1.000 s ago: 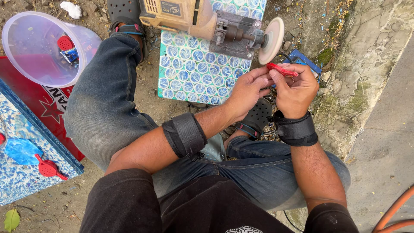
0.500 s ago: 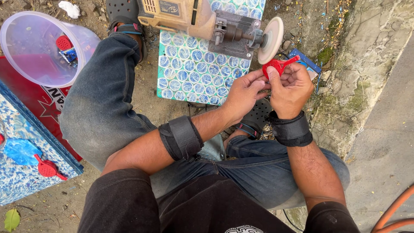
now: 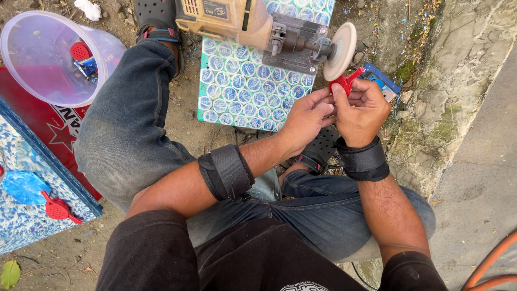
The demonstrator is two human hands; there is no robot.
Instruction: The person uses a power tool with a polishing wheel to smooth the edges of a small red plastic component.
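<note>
A: Where is the red plastic piece (image 3: 344, 82) right now?

B: Pinched between both hands. The left hand (image 3: 307, 119) has its fingertips closed on the near end, and the right hand (image 3: 363, 110) clamps it from the other side, thumb on top. Its far end sits right at the edge of the buffing wheel (image 3: 340, 51); I cannot tell whether it actually touches.

A: And the wheel belongs to what?

B: 1 tan motor tool (image 3: 226, 19) lying on a board (image 3: 245, 89) covered in a green pattern of white and blue circles.

A: Any labels or signs about?

B: 1 dark rectangular label on top of the motor housing. At the left, 1 red sign panel (image 3: 51, 132) with white letters and a white star, lying flat on the ground and partly under a blue mottled sheet (image 3: 27, 215).

A: What else can you count?

B: 1 clear plastic tub (image 3: 48, 91) at upper left, holding 1 red round perforated piece (image 3: 79, 51) and 1 small blue packet (image 3: 88, 66). On the mottled sheet, 1 red strainer-like piece (image 3: 58, 209) with a handle, beside 1 blue plastic scrap (image 3: 24, 186). Also 2 black wraps, 1 on the left forearm (image 3: 226, 172) and 1 on the right wrist (image 3: 365, 160).
</note>
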